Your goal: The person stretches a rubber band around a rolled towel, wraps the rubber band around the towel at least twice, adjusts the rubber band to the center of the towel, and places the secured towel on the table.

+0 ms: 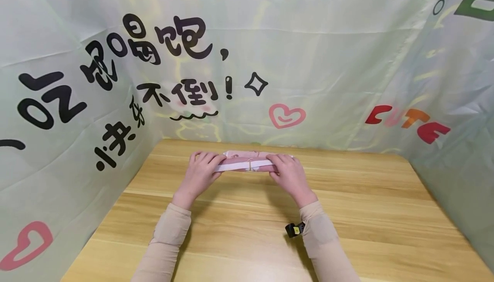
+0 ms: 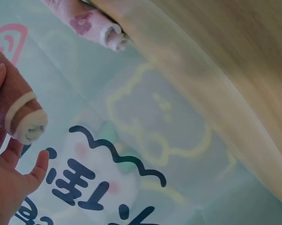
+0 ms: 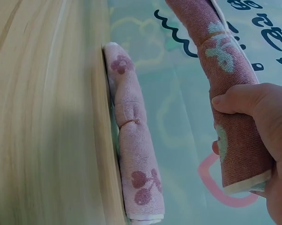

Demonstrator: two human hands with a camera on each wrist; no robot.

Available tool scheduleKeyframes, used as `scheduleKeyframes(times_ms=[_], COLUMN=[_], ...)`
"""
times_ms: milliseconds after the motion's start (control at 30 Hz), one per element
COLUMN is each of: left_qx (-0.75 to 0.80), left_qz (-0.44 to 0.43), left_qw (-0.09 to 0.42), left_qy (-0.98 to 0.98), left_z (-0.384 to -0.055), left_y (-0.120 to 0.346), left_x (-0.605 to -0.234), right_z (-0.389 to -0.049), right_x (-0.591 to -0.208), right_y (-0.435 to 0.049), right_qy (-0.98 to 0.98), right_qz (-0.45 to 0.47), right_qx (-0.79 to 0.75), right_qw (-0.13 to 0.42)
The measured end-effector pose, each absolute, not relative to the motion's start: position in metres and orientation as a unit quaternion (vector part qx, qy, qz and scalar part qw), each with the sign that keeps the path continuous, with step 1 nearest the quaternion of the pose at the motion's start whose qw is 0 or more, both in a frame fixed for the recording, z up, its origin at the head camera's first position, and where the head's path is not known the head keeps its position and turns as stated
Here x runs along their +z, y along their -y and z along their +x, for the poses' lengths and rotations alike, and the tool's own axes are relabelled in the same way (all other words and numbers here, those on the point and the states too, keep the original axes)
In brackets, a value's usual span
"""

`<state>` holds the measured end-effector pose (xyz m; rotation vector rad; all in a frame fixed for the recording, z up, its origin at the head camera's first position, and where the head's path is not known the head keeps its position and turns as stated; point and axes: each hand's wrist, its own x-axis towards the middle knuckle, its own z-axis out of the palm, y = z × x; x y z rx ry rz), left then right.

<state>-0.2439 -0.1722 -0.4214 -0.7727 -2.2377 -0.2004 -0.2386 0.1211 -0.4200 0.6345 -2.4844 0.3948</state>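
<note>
Both hands hold a rolled dark pink towel (image 1: 239,165) level above the far part of the table. My left hand (image 1: 200,175) grips its left end; in the left wrist view the roll's pale spiral end (image 2: 32,127) sticks out past the fingers. The right hand (image 1: 290,177) holds the other end, its thumb lying across the roll in the right wrist view. A thin tie circles the roll's middle, and a white edge runs along it. Just behind lies a second rolled towel (image 3: 136,140), lighter pink with cherry prints, tied at its middle, along the table's back edge.
Under the arms spreads a wood-grain table (image 1: 247,226). A pale printed cloth (image 1: 332,72) with black characters and hearts hangs behind it and at both sides. By the right sleeve is a small black device (image 1: 295,229).
</note>
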Motion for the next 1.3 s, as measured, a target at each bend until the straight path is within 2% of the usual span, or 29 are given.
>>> scheduleKeyframes(times_ms=[233, 467, 600, 1167, 1300], left_qx=[-0.079, -0.07, -0.073, -0.139, -0.149], left_qz=[-0.304, -0.302, -0.291, -0.224, -0.201], left_qw=[0.375, 0.347, 0.314, 0.169, 0.14], left_qy=[0.872, 0.885, 0.901, 0.95, 0.958], left_z=[-0.251, -0.26, -0.266, -0.281, -0.283], left_y=[0.174, 0.171, 0.166, 0.145, 0.14], left_x=[-0.424, -0.427, -0.427, -0.428, -0.429], right_z=[-0.242, -0.245, -0.247, -0.25, -0.252], right_x=[-0.423, -0.428, -0.433, -0.444, -0.446], right_y=[-0.124, -0.125, -0.127, -0.127, -0.127], right_qy=[0.916, 0.92, 0.926, 0.963, 0.964], right_qz=[0.237, 0.223, 0.202, 0.115, 0.11], right_qx=[0.168, 0.167, 0.167, 0.168, 0.169], right_qw=[0.277, 0.277, 0.272, 0.179, 0.173])
